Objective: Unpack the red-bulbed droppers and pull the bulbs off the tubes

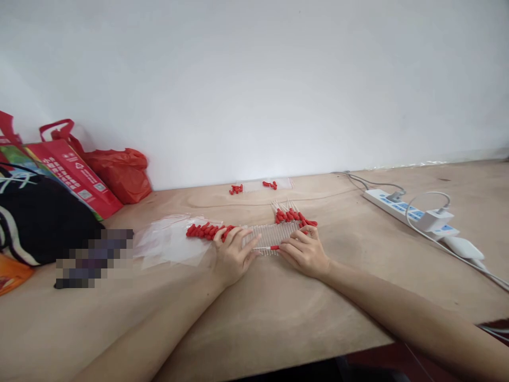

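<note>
A slim clear tube with a red rubber tip, looking like a dropper, lies between my hands. My left hand pinches its clear end, and my right hand has its fingers closed at the red tip. Under and behind it stretches a row of clear thin tubes lying side by side. Left of that row, partly behind my left fingers, is a pile of red rubber bulbs. Behind my right hand lies a bunch of red-tipped droppers, their pale stems pointing away from me.
Clear plastic bags are spread to the left. Another bag with red bulbs lies by the wall. A power strip with cables stands right. Red bags and a black bag fill the far left.
</note>
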A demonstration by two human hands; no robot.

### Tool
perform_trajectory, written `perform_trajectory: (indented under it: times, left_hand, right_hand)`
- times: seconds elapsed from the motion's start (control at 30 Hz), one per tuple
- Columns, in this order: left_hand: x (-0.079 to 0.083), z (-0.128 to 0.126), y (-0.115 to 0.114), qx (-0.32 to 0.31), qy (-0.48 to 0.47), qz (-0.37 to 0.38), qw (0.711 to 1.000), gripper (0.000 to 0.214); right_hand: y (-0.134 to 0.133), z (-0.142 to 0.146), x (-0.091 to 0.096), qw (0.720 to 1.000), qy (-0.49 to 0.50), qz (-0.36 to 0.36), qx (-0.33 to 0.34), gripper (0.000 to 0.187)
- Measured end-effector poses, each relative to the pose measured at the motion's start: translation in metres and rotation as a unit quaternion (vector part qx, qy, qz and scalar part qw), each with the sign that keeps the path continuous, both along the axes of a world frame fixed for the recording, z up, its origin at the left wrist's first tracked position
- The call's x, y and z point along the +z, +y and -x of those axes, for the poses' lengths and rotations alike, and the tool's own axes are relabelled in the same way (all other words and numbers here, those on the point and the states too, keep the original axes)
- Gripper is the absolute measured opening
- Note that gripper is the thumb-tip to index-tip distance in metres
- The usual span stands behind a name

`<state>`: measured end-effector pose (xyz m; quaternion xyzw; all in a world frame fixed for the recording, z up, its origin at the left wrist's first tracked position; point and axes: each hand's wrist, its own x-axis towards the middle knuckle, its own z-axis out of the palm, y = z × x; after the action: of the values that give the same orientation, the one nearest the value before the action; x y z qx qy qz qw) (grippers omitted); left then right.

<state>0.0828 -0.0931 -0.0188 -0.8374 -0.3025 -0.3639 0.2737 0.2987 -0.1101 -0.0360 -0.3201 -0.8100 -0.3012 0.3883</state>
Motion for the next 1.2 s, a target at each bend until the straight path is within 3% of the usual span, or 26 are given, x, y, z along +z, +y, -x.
perform_trajectory:
  times: [0.17,0.4,0.87,1.2]
  left_hand:
    - [-0.003,-0.007,-0.001,-0.031,0.007,0.03,0.999,0.009]
    - [0.004,-0.006,-0.006,-0.023,0.037,0.058,0.997,0.014]
    - [0.004,-0.006,-0.009,-0.052,0.033,0.05,0.997,0.015]
    - [0.005,-0.007,-0.014,-0.059,0.055,0.063,0.995,0.016]
  right_hand:
    - [0.0,0.006,0.001,1.0,-0.015,-0.007,-0.001,0.007]
    - [-0.002,0.007,0.003,0.995,-0.042,0.078,-0.034,0.014]
    - [-0.003,0.004,0.006,0.989,-0.081,0.12,0.026,0.013]
    - [-0.001,0.005,0.007,0.988,-0.091,0.102,0.066,0.013]
